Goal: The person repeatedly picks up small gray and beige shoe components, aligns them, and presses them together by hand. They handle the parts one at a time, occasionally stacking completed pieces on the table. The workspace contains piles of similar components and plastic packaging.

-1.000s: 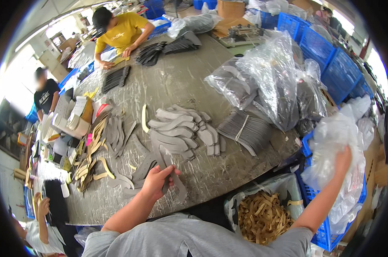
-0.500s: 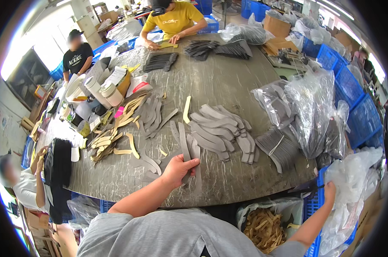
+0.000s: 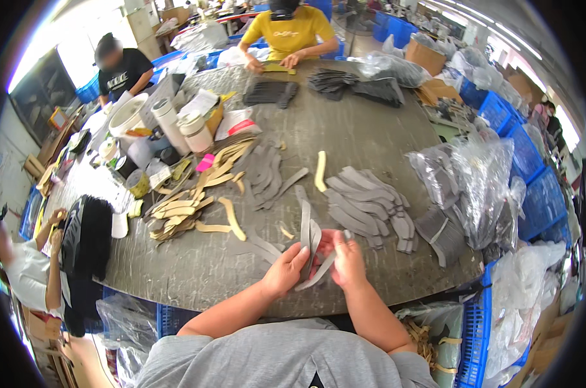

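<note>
Near the table's front edge my left hand is closed on one or two grey curved strips that stand up past its thumb. Close beside it, my right hand pinches a lighter thin strip, which slants down toward the left palm. Whether that strip is still joined to the others I cannot tell. Just right of my hands lies a fanned pile of grey curved strips. A looser group of grey strips is farther left. One pale yellow strip lies between them.
Tan strips are heaped at the left, below white bottles. A tied grey bundle and clear plastic bags sit at the right. Blue crates stand beyond. Across the table, a person in yellow handles a strip.
My right hand has come from the bags at the lower right to my left hand and now pinches a thin strip. The view has shifted, so the table's contents appear farther right.
</note>
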Demonstrator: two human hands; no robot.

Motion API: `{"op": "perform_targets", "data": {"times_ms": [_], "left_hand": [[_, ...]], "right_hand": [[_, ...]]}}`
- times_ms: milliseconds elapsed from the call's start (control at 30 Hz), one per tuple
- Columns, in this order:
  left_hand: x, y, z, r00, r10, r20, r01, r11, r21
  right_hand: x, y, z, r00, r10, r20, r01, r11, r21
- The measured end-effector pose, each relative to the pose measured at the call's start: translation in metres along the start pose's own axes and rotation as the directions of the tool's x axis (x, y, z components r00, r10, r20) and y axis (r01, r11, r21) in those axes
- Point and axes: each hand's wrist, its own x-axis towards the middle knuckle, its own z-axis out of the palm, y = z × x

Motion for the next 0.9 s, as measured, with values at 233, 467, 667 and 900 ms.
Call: {"op": "perform_targets", "data": {"times_ms": [233,467,667,900], "left_hand": [[-0.034,0.007,-0.046,0.999,0.036,0.030,-0.040,0.989,0.139],[-0.035,-0.003,-0.075,0.995,0.084,-0.051,-0.078,0.991,0.109],[-0.041,0.038,-0.102,0.936,0.149,-0.318,-0.221,0.954,-0.204],[-0.048,0.024,-0.083,0.998,0.059,0.006,-0.059,0.998,-0.025]], "right_hand": [[-0.019,0.028,0.040,0.949,0.239,0.207,-0.184,0.950,-0.252],[-0.013,0.044,0.049,0.939,0.241,0.245,-0.173,0.948,-0.267],[-0.013,0.034,0.057,0.995,0.029,-0.099,-0.042,0.990,-0.134],[-0.030,0.051,0.076,0.983,0.184,0.003,-0.183,0.980,-0.082]]}}
